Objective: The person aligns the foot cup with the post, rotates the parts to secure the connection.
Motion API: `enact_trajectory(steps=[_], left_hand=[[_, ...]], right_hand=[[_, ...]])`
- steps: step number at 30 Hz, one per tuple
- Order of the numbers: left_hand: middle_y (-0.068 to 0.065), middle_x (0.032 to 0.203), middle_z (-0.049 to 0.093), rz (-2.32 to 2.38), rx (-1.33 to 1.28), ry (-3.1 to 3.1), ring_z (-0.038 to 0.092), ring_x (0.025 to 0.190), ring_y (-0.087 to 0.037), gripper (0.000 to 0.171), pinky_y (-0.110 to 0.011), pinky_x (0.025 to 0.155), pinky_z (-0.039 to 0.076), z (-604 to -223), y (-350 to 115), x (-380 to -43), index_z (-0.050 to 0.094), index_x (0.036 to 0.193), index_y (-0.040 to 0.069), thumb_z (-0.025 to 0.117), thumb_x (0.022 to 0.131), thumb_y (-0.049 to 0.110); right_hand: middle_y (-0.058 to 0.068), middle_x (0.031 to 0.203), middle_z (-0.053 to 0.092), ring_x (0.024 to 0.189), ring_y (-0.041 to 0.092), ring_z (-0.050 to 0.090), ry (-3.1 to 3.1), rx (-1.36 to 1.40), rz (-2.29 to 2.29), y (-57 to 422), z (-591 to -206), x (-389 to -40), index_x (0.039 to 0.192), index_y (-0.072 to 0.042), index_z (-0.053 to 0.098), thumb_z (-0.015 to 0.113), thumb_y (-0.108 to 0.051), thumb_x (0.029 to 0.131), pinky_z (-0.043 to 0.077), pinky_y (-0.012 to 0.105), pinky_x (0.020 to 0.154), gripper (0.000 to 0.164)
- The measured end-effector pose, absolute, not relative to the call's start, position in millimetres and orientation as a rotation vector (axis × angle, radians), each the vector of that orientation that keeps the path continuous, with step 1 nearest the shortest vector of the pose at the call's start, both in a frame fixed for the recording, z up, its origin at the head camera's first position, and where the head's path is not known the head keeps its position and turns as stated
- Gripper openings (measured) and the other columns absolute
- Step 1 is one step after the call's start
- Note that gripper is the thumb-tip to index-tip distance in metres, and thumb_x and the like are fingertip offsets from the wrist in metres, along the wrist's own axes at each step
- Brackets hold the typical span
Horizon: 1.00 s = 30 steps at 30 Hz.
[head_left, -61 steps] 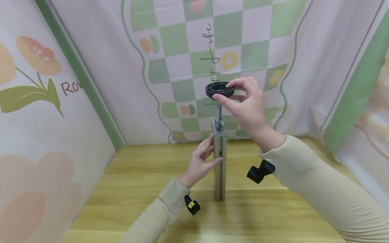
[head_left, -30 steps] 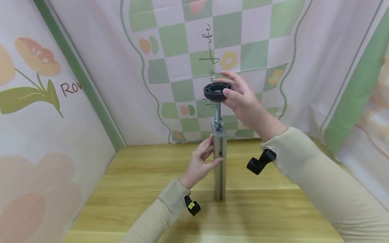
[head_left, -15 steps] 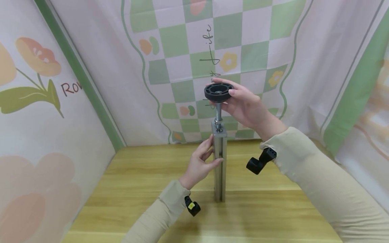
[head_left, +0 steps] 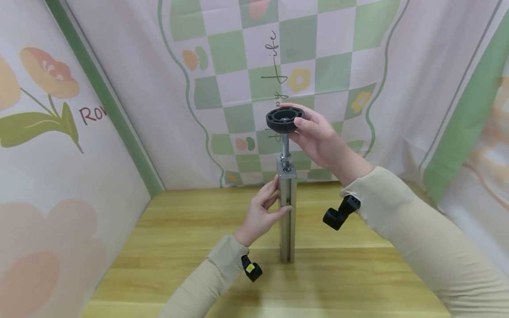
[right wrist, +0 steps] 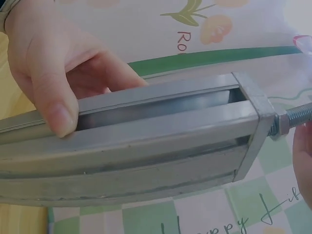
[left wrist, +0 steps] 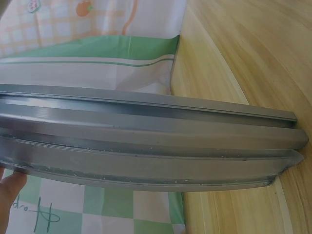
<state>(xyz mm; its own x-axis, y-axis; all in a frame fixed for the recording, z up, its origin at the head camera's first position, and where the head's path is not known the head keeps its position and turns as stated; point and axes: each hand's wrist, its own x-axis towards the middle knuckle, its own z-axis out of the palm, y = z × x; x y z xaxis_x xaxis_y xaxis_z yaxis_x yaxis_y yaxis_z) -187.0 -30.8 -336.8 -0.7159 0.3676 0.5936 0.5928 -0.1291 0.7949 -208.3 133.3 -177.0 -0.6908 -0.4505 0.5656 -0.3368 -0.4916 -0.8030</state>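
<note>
Pale curtains (head_left: 262, 66) with green checks and printed flowers close off the space behind a wood-grain worktop (head_left: 179, 216). From the person's side, with the clock centred on the metal post (head_left: 287, 229), the left forearm comes in from about eight o'clock, and its left hand (head_left: 260, 216) grips the post near mid-height, thumb across the front and the other fingers round the far side. The right forearm enters from about four o'clock; the right hand (head_left: 318, 137) is raised at one o'clock, pinching the black round foot (head_left: 284, 126) between a thumb on its near rim and fingers behind it.

On the worktop the post stands upright, long axis vertical, its threaded rod (head_left: 285, 145) and foot pointing to twelve o'clock, the foot's ribbed hollow side facing up.

Specks and scuffs along the slots show in the left wrist view, but not from the head. From the right wrist, the left thumb presses over a slot edge, and the end plate (right wrist: 254, 114), nut (right wrist: 281, 124) and rod point towards three o'clock.
</note>
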Motion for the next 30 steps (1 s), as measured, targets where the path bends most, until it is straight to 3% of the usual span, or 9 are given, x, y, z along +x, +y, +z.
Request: enact_trajectory(steps=[11, 20, 30], left_hand=[[-0.023, 0.149, 0.031, -1.945, -1.073, -1.977, 0.036, 0.135, -0.035, 0.075, -0.031, 0.108, 0.04, -336.5, -31.1, -186.9, 0.026, 0.145, -0.005, 0.063, 0.081, -0.015], [-0.025, 0.147, 0.032, -1.943, -1.085, -1.954, 0.037, 0.133, -0.037, 0.076, -0.032, 0.107, 0.041, -338.8, -31.1, -186.2, 0.025, 0.145, -0.005, 0.063, 0.08, -0.017], [-0.026, 0.145, 0.033, -1.933, -1.118, -1.92, 0.04, 0.13, -0.037, 0.075, -0.033, 0.106, 0.042, -338.9, -30.9, -187.3, 0.025, 0.144, -0.006, 0.063, 0.08, -0.017]], right_hand=[[0.013, 0.124, 0.05, 0.113, 0.016, 0.054, 1.833, -1.066, -2.413, 127.1, -169.2, -187.6, 0.133, 0.007, 0.038, 0.047, -0.007, 0.09, 0.041, 0.025, 0.107, 0.046], [-0.001, 0.111, 0.06, 0.1, 0.009, 0.058, 2.171, -0.879, -2.403, 124.4, -168.6, -182.2, 0.127, -0.001, 0.048, 0.055, -0.005, 0.089, 0.05, 0.014, 0.088, 0.039], [-0.003, 0.102, 0.062, 0.091, 0.009, 0.063, 2.422, -0.742, -2.367, 119.8, -165.9, -177.3, 0.118, -0.008, 0.055, 0.07, -0.009, 0.084, 0.052, 0.012, 0.081, 0.037]])
